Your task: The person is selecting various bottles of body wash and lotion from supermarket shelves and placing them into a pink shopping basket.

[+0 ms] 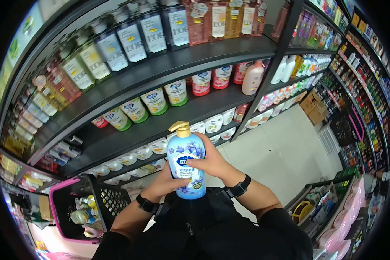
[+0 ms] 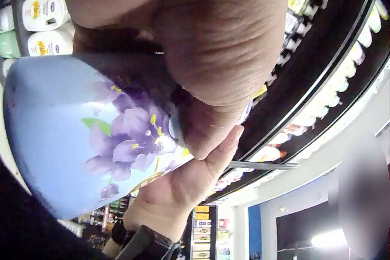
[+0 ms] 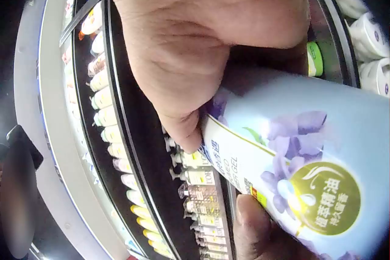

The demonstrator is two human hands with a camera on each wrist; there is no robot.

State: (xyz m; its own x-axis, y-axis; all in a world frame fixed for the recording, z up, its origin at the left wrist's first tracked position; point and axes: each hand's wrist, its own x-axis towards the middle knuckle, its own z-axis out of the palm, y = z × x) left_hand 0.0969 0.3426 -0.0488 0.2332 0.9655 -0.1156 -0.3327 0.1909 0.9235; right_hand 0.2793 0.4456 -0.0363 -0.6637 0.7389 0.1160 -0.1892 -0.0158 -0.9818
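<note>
A blue shower gel bottle (image 1: 185,147) with purple flowers and a gold pump top stands upright between both hands, label toward the head camera. My left hand (image 1: 164,182) grips its lower left side, the thumb lying across the front. Higher up on the right, my right hand (image 1: 214,160) holds the bottle with its thumb over the label. In the left wrist view, the bottle's base (image 2: 49,132) juts out past the left hand. The right wrist view shows a round gold emblem (image 3: 326,196) on the lower label. Fingers behind the bottle are hidden.
Ahead are dark shelves (image 1: 203,102) with rows of pump bottles and white jugs. A black shopping basket (image 1: 112,201) with a pink rim, holding several items, sits at left. Cardboard boxes (image 1: 314,108) stand on the tiled floor at right, near a bin (image 1: 329,186) of goods.
</note>
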